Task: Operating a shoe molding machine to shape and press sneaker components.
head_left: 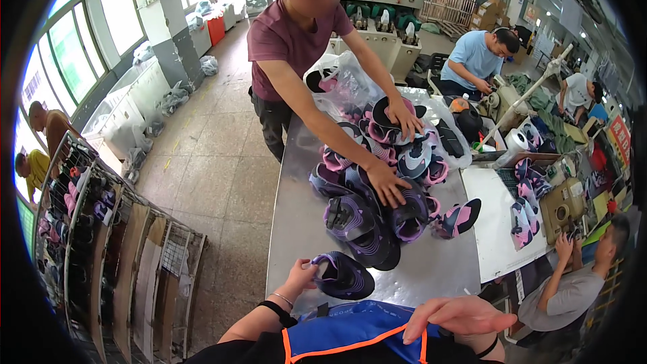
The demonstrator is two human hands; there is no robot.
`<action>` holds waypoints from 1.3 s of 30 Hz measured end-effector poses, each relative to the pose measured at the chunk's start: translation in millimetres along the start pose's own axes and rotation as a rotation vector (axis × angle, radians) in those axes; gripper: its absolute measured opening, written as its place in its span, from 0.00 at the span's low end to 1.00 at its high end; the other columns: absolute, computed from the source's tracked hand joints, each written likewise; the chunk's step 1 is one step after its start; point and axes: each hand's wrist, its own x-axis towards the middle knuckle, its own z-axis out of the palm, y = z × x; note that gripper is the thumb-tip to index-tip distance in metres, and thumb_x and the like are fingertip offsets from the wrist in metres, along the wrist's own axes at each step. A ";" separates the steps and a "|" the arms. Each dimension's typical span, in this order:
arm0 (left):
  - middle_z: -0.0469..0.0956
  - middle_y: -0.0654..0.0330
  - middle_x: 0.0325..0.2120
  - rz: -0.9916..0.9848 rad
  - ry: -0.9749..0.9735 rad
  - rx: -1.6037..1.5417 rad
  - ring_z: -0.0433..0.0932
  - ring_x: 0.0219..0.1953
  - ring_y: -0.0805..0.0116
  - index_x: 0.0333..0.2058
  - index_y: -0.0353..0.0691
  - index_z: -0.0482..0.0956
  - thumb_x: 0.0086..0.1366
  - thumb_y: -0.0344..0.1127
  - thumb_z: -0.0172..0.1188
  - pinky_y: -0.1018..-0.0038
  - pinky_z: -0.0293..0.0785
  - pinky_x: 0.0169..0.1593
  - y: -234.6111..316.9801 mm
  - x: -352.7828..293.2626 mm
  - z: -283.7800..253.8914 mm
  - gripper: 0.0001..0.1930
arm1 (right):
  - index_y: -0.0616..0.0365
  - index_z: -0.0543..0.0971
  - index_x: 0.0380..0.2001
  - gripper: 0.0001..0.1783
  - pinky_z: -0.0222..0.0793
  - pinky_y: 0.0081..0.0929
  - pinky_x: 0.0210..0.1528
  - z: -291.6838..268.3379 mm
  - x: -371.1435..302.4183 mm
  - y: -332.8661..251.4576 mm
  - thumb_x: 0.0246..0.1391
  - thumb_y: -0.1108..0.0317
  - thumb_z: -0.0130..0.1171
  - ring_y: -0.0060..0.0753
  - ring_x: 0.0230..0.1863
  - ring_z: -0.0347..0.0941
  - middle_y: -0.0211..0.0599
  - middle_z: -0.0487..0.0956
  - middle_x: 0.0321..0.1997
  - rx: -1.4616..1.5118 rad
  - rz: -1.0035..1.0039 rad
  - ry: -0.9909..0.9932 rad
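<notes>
Metal table, tiled floor; left fingers closed on shoe, right fingers apart, empty.

The table had a smooth, glossy metal top with soft reflections. The nearest dark shoe looked like matt cloth. The clear plastic bag was shiny and crinkled; the blue apron, smooth cloth; the rack's boards, dull, worn wood.
</notes>
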 end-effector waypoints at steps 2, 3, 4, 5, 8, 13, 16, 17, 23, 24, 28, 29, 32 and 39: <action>0.76 0.50 0.40 -0.008 0.018 -0.014 0.80 0.37 0.59 0.58 0.39 0.64 0.61 0.40 0.63 0.62 0.86 0.30 -0.2 1.3 2.1 0.29 | 0.66 0.66 0.63 0.63 0.61 0.60 0.56 -5.8 -1.5 -1.2 0.46 0.16 0.38 0.65 0.55 0.69 0.69 0.69 0.55 0.007 0.016 0.014; 0.76 0.50 0.40 -0.008 0.017 -0.010 0.80 0.37 0.59 0.58 0.39 0.64 0.61 0.40 0.63 0.62 0.86 0.30 0.8 1.4 2.2 0.29 | 0.67 0.67 0.62 0.62 0.62 0.59 0.55 -7.9 -1.3 0.1 0.47 0.16 0.39 0.65 0.54 0.70 0.68 0.70 0.54 0.016 0.009 0.032; 0.76 0.50 0.40 -0.031 0.014 0.001 0.81 0.37 0.59 0.58 0.39 0.64 0.61 0.40 0.63 0.63 0.86 0.30 2.2 1.4 2.0 0.30 | 0.68 0.67 0.61 0.61 0.63 0.58 0.54 -10.3 -1.2 0.7 0.47 0.17 0.39 0.64 0.53 0.70 0.68 0.70 0.53 0.025 0.002 0.048; 0.77 0.50 0.40 -0.053 0.011 0.012 0.81 0.36 0.59 0.58 0.39 0.64 0.61 0.40 0.64 0.63 0.86 0.30 4.5 2.0 1.8 0.30 | 0.68 0.67 0.61 0.61 0.63 0.58 0.54 -12.9 -1.9 1.1 0.47 0.17 0.39 0.64 0.53 0.70 0.68 0.70 0.53 0.024 -0.001 0.050; 0.77 0.50 0.39 -0.026 0.038 0.043 0.81 0.35 0.59 0.58 0.40 0.64 0.60 0.40 0.64 0.63 0.85 0.29 -0.5 5.8 2.1 0.30 | 0.68 0.68 0.60 0.61 0.65 0.56 0.53 -18.1 -6.9 -0.2 0.48 0.17 0.40 0.63 0.51 0.71 0.67 0.72 0.51 0.020 0.003 0.072; 0.77 0.49 0.40 0.032 0.076 0.251 0.81 0.36 0.60 0.60 0.42 0.64 0.57 0.38 0.65 0.65 0.83 0.32 1.4 -2.8 6.8 0.32 | 0.76 0.64 0.60 0.68 0.60 0.50 0.62 -32.5 -29.9 10.2 0.41 0.14 0.42 0.57 0.59 0.68 0.65 0.70 0.57 0.032 -0.004 0.064; 0.76 0.47 0.44 0.251 0.166 0.557 0.80 0.43 0.55 0.60 0.46 0.65 0.53 0.35 0.64 0.64 0.81 0.42 2.4 -10.0 12.4 0.34 | 0.74 0.65 0.61 0.62 0.62 0.49 0.61 -34.7 -38.7 14.5 0.46 0.19 0.48 0.56 0.59 0.68 0.64 0.72 0.55 0.133 0.006 0.185; 0.75 0.47 0.47 0.427 0.218 0.711 0.78 0.47 0.51 0.60 0.49 0.66 0.52 0.33 0.63 0.63 0.78 0.48 1.0 -12.3 14.7 0.34 | 0.74 0.65 0.61 0.62 0.62 0.49 0.61 -38.8 -41.1 16.1 0.46 0.19 0.48 0.56 0.59 0.68 0.64 0.72 0.55 0.138 0.006 0.193; 0.74 0.50 0.46 0.686 0.111 0.919 0.76 0.47 0.45 0.49 0.52 0.76 0.51 0.27 0.59 0.56 0.76 0.48 22.0 1.1 33.1 0.24 | 0.56 0.71 0.60 0.29 0.69 0.37 0.52 -130.3 -55.1 52.7 0.57 0.55 0.55 0.38 0.49 0.75 0.43 0.78 0.49 0.172 0.182 0.570; 0.75 0.48 0.41 0.657 0.089 0.901 0.77 0.43 0.42 0.44 0.48 0.76 0.52 0.28 0.59 0.54 0.75 0.45 22.7 3.3 31.3 0.18 | 0.55 0.70 0.59 0.28 0.71 0.34 0.49 -148.1 -58.7 56.7 0.60 0.53 0.55 0.33 0.47 0.76 0.40 0.79 0.49 0.127 0.296 0.707; 0.77 0.48 0.39 0.539 -0.018 1.061 0.77 0.42 0.40 0.41 0.45 0.71 0.51 0.28 0.59 0.53 0.74 0.42 22.0 -8.1 27.6 0.17 | 0.53 0.80 0.42 0.16 0.68 0.20 0.34 -242.0 -128.7 105.9 0.57 0.54 0.59 0.22 0.34 0.76 0.34 0.82 0.39 -0.205 0.561 1.304; 0.77 0.48 0.39 0.533 -0.038 1.070 0.77 0.42 0.40 0.41 0.45 0.71 0.51 0.28 0.59 0.53 0.74 0.42 20.5 -6.8 29.5 0.17 | 0.52 0.80 0.38 0.14 0.66 0.20 0.31 -264.4 -148.5 111.2 0.56 0.54 0.60 0.21 0.31 0.74 0.31 0.81 0.36 -0.263 0.518 1.448; 0.78 0.48 0.39 0.354 0.028 1.089 0.78 0.42 0.40 0.44 0.45 0.69 0.51 0.26 0.58 0.54 0.74 0.41 11.9 -17.9 24.2 0.19 | 0.52 0.81 0.34 0.15 0.65 0.21 0.27 -314.4 -179.1 107.2 0.54 0.53 0.62 0.19 0.27 0.71 0.26 0.78 0.28 -0.376 0.411 1.705; 0.79 0.49 0.40 0.353 0.049 0.929 0.77 0.45 0.44 0.48 0.46 0.75 0.49 0.19 0.57 0.59 0.73 0.46 9.3 -41.0 -10.8 0.25 | 0.61 0.81 0.33 0.34 0.69 0.31 0.34 -406.8 -147.0 103.2 0.55 0.36 0.54 0.35 0.32 0.77 0.40 0.81 0.29 -0.801 0.583 1.526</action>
